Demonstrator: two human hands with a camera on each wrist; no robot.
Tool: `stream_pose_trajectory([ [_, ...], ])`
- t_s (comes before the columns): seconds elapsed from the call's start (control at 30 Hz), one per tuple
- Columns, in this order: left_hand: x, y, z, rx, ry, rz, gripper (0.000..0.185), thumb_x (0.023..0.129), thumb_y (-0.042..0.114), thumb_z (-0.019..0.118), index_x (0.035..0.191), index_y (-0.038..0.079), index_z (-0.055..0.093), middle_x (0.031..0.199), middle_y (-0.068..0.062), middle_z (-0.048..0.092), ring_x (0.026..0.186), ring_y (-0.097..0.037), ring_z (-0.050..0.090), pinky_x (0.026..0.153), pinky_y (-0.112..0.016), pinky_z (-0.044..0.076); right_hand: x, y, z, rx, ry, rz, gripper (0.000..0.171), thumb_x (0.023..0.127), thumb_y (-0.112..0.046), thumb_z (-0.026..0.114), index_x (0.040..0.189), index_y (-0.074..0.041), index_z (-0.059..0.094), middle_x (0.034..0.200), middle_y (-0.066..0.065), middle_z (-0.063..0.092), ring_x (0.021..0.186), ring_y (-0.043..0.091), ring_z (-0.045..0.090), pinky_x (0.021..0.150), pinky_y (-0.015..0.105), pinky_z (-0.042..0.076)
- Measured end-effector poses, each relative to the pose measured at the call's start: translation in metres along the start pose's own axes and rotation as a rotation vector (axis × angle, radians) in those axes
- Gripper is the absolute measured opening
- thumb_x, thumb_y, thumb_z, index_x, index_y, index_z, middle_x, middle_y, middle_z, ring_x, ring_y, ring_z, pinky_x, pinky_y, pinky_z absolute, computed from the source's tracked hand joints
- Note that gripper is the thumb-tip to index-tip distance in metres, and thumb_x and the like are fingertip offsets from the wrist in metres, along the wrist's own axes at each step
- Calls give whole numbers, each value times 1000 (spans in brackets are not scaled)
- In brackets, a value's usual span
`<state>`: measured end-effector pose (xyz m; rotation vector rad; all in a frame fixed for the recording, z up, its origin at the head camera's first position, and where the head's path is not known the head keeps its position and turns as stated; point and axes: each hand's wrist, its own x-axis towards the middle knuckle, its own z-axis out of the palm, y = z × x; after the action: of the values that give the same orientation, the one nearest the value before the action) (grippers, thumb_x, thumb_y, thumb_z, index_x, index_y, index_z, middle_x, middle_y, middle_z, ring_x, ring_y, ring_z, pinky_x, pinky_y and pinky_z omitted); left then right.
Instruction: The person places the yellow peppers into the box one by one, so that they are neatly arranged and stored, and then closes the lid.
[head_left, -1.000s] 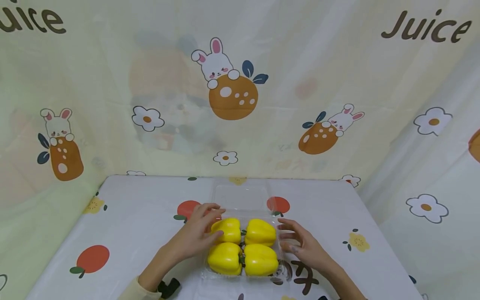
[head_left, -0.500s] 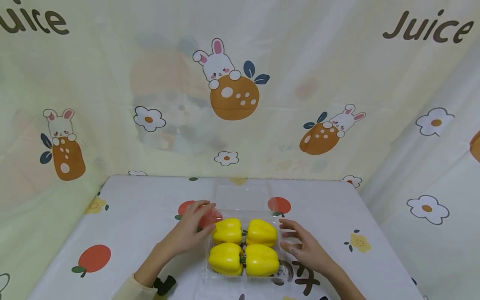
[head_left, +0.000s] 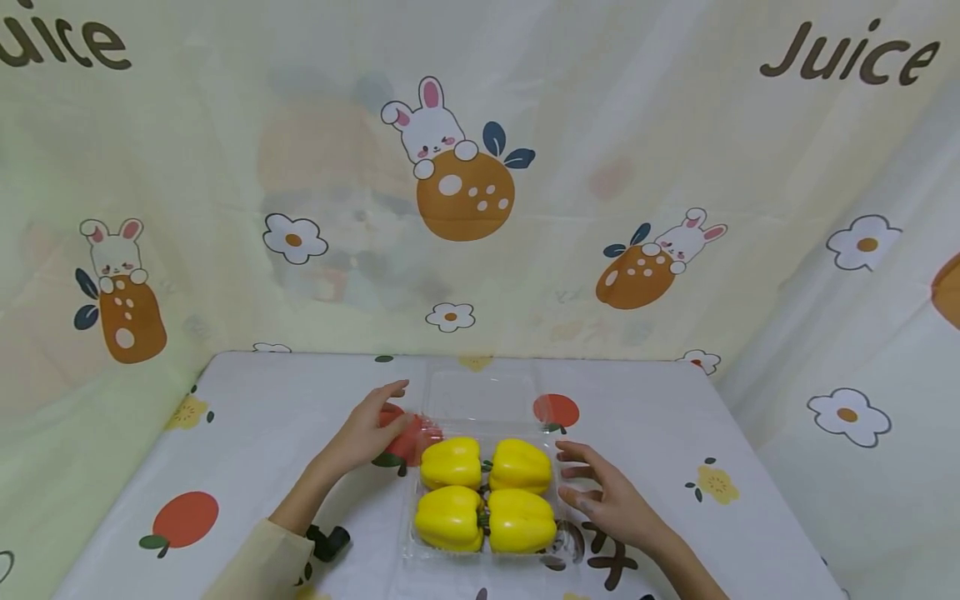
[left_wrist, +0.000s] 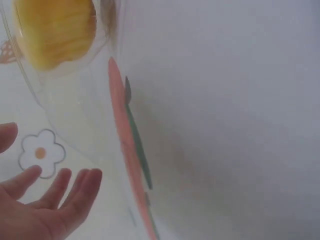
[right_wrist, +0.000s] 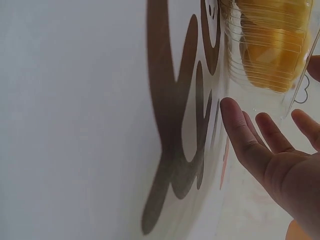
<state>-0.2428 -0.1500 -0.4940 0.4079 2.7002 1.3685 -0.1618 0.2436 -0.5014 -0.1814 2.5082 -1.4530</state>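
While four yellow bell peppers (head_left: 486, 495) sit packed in the near clear plastic clamshell tray (head_left: 414, 546), the step looks like closing it. Right hand (head_left: 603, 492), fingers spread and empty, hovers beside the tray. Farther left, left hand (head_left: 371, 429), relaxed, reaches toward the flat transparent lid (head_left: 480, 392); next comes gripping its edge.

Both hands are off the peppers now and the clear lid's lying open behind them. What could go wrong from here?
1. The four yellow peppers bulge above the clear tray; a folded-over lid may not shut, or may shove one out.
2. The left hand is near the lid's left edge; lifting one side only could twist the thin plastic.
3. The right hand is beside the tray, apparently not gripping it, so the tray might slide on the tablecloth.
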Motion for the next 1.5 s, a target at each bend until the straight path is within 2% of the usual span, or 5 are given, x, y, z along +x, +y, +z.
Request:
stream_pose_trajectory([
  [0.2,11,-8,2,-200,-18,-133,65,107,24,62,164,12,35,156,-23,54,131,-40,62,102,-48,61,0,2,0,-9,-26,-23,63,98,-18,75,155,-21,47,150,20,57,128,36,64,94,40,64],
  [0.47,20,-11,8,-352,-45,-239,64,108,20,59,166,10,33,156,-23,53,126,-36,68,101,-44,61,1,2,1,-18,-46,-67,63,99,-13,72,156,-18,46,150,22,57,128,39,65,95,47,64],
  [0.93,30,-8,16,-418,-103,-306,65,109,35,59,165,13,35,159,-23,51,112,-20,73,104,-40,60,2,4,1,73,-95,-65,67,100,-14,71,160,-14,40,156,28,52,130,43,65,94,39,64],
  [1.33,33,-11,18,-512,-110,-318,64,109,28,59,163,5,36,155,-26,54,104,-16,72,98,-33,62,2,7,0,166,-137,-49,71,102,-18,70,163,-13,35,158,33,47,130,44,65,94,37,64],
  [1.5,34,-13,21,-549,-106,-336,63,108,26,61,163,5,38,154,-26,55,97,-13,71,94,-28,63,1,6,-1,208,-167,-23,73,102,-21,69,165,-14,31,160,34,43,134,47,62,94,44,64],
])
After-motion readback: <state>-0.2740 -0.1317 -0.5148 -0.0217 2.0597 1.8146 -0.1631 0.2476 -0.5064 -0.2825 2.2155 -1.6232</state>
